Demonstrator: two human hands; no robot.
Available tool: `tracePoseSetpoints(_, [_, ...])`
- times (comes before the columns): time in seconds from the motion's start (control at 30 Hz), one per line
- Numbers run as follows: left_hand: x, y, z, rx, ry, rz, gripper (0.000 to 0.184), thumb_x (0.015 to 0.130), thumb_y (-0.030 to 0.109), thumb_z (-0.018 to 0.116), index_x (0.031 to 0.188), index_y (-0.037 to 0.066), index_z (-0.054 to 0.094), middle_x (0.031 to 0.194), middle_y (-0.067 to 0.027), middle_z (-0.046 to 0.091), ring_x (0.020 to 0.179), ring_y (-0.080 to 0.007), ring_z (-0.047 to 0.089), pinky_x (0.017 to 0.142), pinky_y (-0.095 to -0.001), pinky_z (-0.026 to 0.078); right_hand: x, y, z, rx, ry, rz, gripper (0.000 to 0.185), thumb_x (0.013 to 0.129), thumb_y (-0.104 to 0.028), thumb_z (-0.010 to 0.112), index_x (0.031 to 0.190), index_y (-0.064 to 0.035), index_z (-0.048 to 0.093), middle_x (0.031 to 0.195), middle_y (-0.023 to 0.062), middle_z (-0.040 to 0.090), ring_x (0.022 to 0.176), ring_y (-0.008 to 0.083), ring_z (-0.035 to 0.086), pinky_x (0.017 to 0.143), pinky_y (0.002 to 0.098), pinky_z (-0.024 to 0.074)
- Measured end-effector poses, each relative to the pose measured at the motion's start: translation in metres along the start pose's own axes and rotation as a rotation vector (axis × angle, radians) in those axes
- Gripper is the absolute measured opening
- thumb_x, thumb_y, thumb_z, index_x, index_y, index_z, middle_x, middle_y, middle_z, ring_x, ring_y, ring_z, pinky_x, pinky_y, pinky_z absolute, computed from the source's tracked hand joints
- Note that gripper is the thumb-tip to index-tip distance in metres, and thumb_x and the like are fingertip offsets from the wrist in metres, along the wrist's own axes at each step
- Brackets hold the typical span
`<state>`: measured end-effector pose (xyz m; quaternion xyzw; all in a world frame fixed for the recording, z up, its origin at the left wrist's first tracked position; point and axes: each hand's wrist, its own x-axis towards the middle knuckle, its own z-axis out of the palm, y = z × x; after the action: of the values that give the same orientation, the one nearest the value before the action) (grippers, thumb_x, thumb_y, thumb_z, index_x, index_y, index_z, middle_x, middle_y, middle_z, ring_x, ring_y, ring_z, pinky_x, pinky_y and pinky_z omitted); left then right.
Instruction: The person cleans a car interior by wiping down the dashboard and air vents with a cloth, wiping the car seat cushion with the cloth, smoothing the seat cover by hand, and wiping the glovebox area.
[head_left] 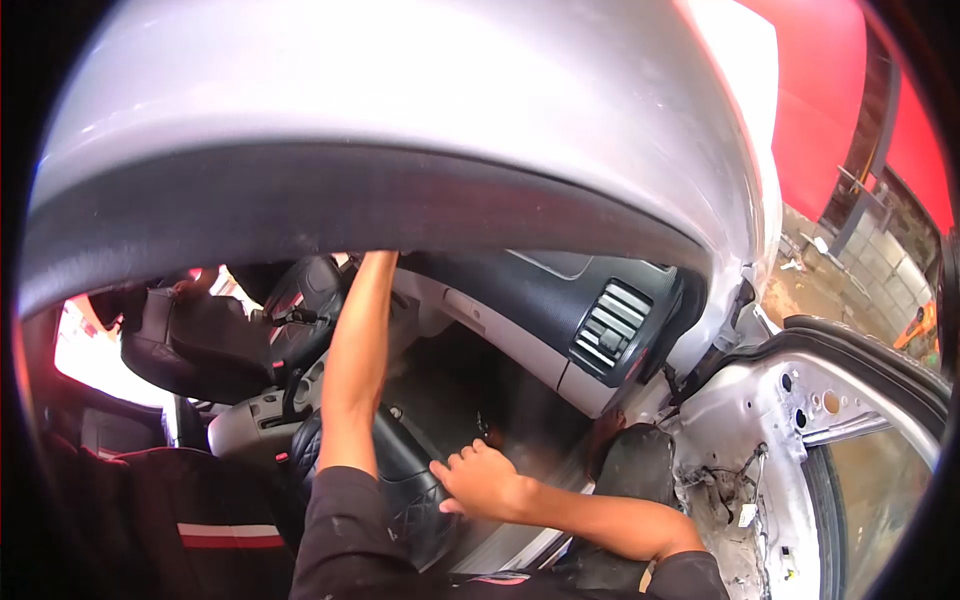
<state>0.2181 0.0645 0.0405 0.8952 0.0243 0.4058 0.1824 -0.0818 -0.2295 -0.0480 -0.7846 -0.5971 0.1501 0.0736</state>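
My left forearm reaches up past the dark edge of the car's door opening (400, 200), which hides the hand. My right hand (478, 482) hovers by the side of the black quilted seat (415, 465), fingers loosely apart and nothing visible between them. Beyond the hands, the dark dashboard (530, 310) with a slatted air vent (610, 328) spans the cabin. Below it lies the dark footwell (450, 380).
The silver roof (400, 80) fills the top. At the right, an open door (740, 430) shows bare metal and loose wiring. The gear lever (294, 395) and console (235, 430) stand left of the seat. Further left are other dark seats (190, 340).
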Motion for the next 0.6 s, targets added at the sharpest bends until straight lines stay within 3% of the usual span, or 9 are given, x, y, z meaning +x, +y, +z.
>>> tracePoseSetpoints(0.23, [-0.055, -0.039, -0.038, 0.044, -0.009, -0.018, 0.020, 0.091, 0.011, 0.060, 0.102, -0.001, 0.072, 0.099, -0.0252, 0.071, 0.093, -0.0427, 0.068, 0.085, -0.0524, 0.051, -0.022, 0.006, -0.019, -0.085, -0.014, 0.095, 0.062, 0.095, -0.054, 0.064, 0.128, -0.0027, 0.057, 0.108, 0.0184, 0.071, 0.108, 0.0355, 0.067, 0.097, 0.0459, 0.0467])
tracePoseSetpoints(0.27, [-0.053, -0.042, -0.038, 0.041, -0.008, -0.020, 0.020, 0.091, 0.011, 0.060, 0.102, -0.001, 0.072, 0.099, -0.0253, 0.071, 0.093, -0.0428, 0.068, 0.085, -0.0524, 0.051, -0.018, 0.006, -0.008, -0.095, 0.069, 0.071, 0.061, 0.095, -0.054, 0.064, 0.126, -0.0027, 0.059, 0.107, 0.0186, 0.071, 0.109, 0.0362, 0.066, 0.097, 0.0462, 0.0463])
tracePoseSetpoints(0.37, [-0.046, -0.042, -0.037, 0.036, -0.021, -0.016, 0.020, 0.091, 0.011, 0.060, 0.102, -0.001, 0.072, 0.099, -0.0254, 0.071, 0.094, -0.0430, 0.068, 0.086, -0.0522, 0.051, -0.003, -0.004, -0.007, 0.019, -0.070, -0.013, 0.061, 0.095, -0.055, 0.064, 0.124, -0.0017, 0.060, 0.108, 0.0190, 0.071, 0.109, 0.0371, 0.066, 0.099, 0.0470, 0.0456])
tracePoseSetpoints(0.5, [-0.045, -0.042, -0.040, 0.043, -0.037, -0.006, 0.020, 0.092, 0.011, 0.060, 0.102, -0.001, 0.072, 0.099, -0.0255, 0.071, 0.094, -0.0434, 0.068, 0.086, -0.0520, 0.051, -0.008, -0.014, -0.011, 0.079, -0.042, -0.108, 0.065, 0.095, -0.055, 0.064, 0.130, 0.0000, 0.060, 0.107, 0.0190, 0.071, 0.110, 0.0368, 0.066, 0.105, 0.0482, 0.0435])
tracePoseSetpoints(0.6, [-0.048, -0.037, -0.041, 0.048, -0.053, -0.001, 0.020, 0.092, 0.011, 0.060, 0.102, -0.001, 0.072, 0.099, -0.0256, 0.071, 0.095, -0.0437, 0.067, 0.086, -0.0519, 0.051, -0.028, -0.019, -0.018, -0.042, 0.005, -0.012, 0.066, 0.095, -0.054, 0.064, 0.133, 0.0001, 0.059, 0.106, 0.0186, 0.071, 0.110, 0.0363, 0.066, 0.104, 0.0482, 0.0433])
